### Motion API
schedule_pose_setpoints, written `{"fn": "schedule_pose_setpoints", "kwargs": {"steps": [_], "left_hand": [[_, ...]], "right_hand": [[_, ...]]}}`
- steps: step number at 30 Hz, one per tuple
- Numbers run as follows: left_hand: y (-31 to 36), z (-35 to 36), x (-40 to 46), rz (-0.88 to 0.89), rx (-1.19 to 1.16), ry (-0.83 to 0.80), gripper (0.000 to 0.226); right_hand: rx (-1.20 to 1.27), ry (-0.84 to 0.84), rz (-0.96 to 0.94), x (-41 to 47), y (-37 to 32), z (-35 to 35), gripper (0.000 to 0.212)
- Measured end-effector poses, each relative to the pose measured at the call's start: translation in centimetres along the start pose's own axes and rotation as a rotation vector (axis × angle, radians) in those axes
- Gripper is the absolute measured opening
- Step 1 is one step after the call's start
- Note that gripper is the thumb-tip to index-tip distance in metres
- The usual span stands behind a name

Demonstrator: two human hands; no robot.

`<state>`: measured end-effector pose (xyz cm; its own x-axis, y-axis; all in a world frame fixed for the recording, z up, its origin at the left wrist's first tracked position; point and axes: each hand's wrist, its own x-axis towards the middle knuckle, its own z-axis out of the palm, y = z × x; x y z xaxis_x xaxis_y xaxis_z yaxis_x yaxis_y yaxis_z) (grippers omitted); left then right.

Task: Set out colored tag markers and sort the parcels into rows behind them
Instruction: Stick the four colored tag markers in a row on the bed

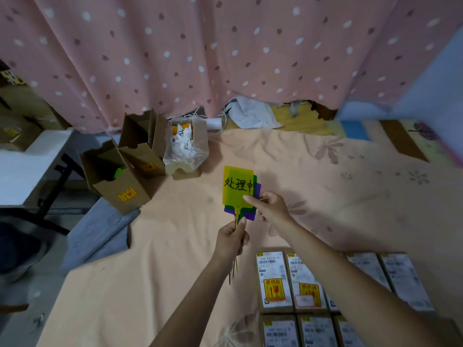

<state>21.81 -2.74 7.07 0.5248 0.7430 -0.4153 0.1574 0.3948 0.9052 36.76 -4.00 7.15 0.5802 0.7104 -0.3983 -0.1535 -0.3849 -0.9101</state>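
Note:
A stack of flat plastic tag markers is held upright in the middle of the view: a yellow tag (235,187) with black handwriting in front, a green one (254,180) and a purple one (250,215) behind it. My left hand (231,240) grips their thin stems from below. My right hand (271,209) pinches the right edge of the tags, thumb on the yellow face. Several brown parcels (274,279) with white labels and yellow stickers lie flat in rows on the peach bedsheet (160,246) at the lower right, partly hidden by my right forearm.
Two open cardboard boxes (117,179) and a plastic-lined box of paper scraps (186,146) stand at the sheet's far left corner. A pink dotted curtain (200,51) hangs behind. A white table (27,169) stands to the left.

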Motion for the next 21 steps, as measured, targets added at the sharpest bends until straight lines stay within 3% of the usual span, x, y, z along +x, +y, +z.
{"fn": "schedule_pose_setpoints", "kwargs": {"steps": [4,14,18,21], "left_hand": [[-0.2,2.4,-1.2,0.010,0.025,-0.031,0.043],[-1.2,10.2,-1.0,0.007,-0.048,0.027,0.051],[-1.5,15.8,-1.2,0.020,-0.056,0.098,0.046],[-2.1,18.6,-0.8,0.008,-0.068,0.130,0.048]], "right_hand": [[0.032,0.069,-0.048,-1.1,0.7,-1.9,0.042],[0.315,-0.041,0.047,-0.7,2.0,-10.7,0.027],[0.116,-0.005,-0.013,-0.4,2.3,-15.5,0.020],[0.044,-0.097,-0.063,-0.8,2.0,-17.8,0.021]]}}
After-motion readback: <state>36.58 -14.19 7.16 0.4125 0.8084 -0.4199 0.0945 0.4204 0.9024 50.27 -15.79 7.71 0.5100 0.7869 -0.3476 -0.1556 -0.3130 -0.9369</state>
